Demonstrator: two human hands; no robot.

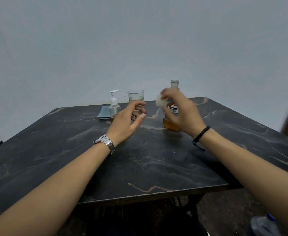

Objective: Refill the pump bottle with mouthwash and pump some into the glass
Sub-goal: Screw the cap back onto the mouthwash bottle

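Note:
The mouthwash bottle (174, 86) stands uncapped at the far middle of the table, amber liquid low in its base. My right hand (179, 111) hovers in front of it, blurred, fingers pinching a white cap (160, 100). A clear pump bottle (114, 106) with a white pump head stands at the far left, a little amber liquid at its bottom. Behind and between the two bottles stands a clear glass (135, 95). My left hand (128, 123) floats between the pump bottle and the mouthwash bottle, fingers curled loosely and holding nothing.
A folded blue-grey cloth (104, 112) lies behind the pump bottle near the far edge. The dark marbled table (140, 159) stands against a pale wall. A plastic water bottle (264, 225) sits below the table at the bottom right.

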